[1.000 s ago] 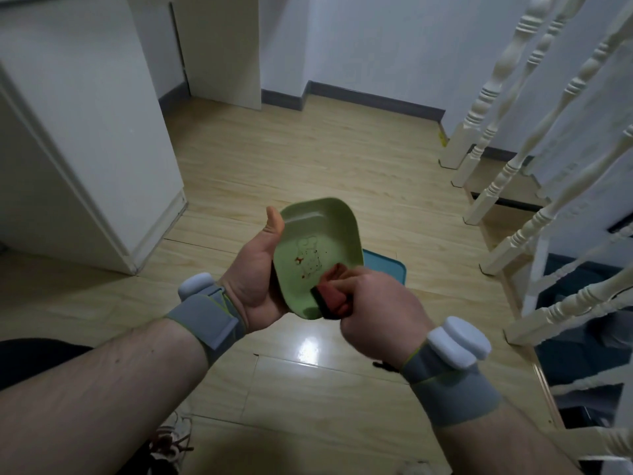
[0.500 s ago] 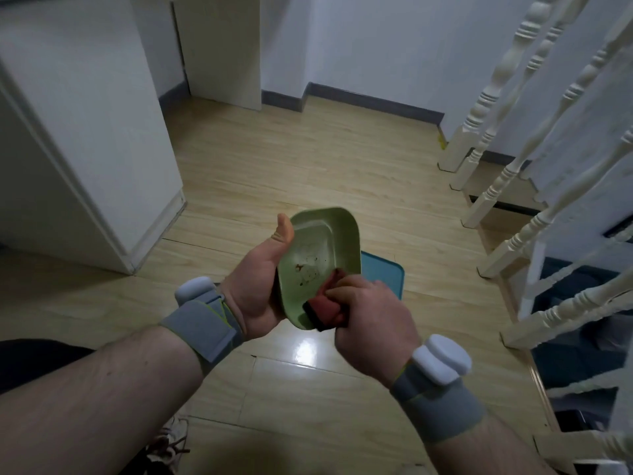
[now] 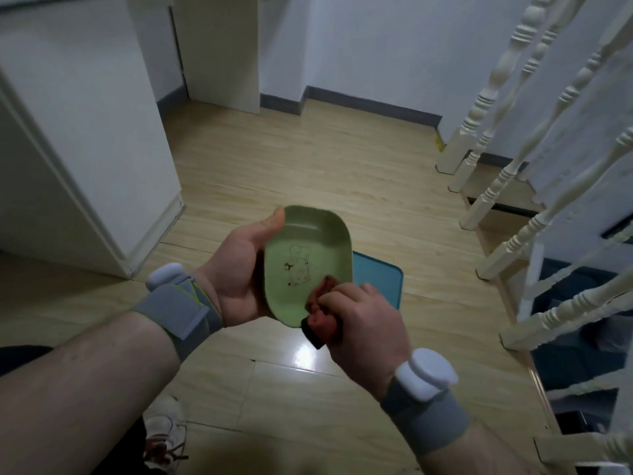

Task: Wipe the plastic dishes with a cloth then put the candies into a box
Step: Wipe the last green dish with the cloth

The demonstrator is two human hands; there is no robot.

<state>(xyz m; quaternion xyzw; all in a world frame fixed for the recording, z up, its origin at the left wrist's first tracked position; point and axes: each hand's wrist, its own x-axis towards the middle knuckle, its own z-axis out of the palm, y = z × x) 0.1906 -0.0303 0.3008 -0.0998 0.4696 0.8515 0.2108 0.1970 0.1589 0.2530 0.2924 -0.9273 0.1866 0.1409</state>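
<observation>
Dish: a pale green plastic dish (image 3: 306, 265), rounded-rectangular and shallow, held in the air above the wooden floor (image 3: 308, 173), tilted so its inner face looks toward the camera.
Marks: small brown spots sit near a faint printed outline in the middle of the dish, so the wiping looks unfinished.
Left hand: the left hand (image 3: 236, 269) cups the dish's left edge from behind, thumb pressed on the upper rim — closed on the dish.
Right hand: the right hand (image 3: 359, 323) is fisted around a bunched reddish cloth (image 3: 320, 311) with a dark edge, pressing it against the dish's lower right corner.
How the dish handles: likely light and stiff, with a smooth surface that could slip under rubbing; a rim-and-back hold like this one seems the sound place to brace it.
How the cloth handles: soft and crumpling, best kept wadded so the push goes into the stain.
Other dish: a blue tray-like piece (image 3: 380, 279) lies on the floor just behind the hands, partly hidden.
Candies and box: not visible here.
Risk: a hard scrub may twist the dish out of the thumb's hold.
</observation>
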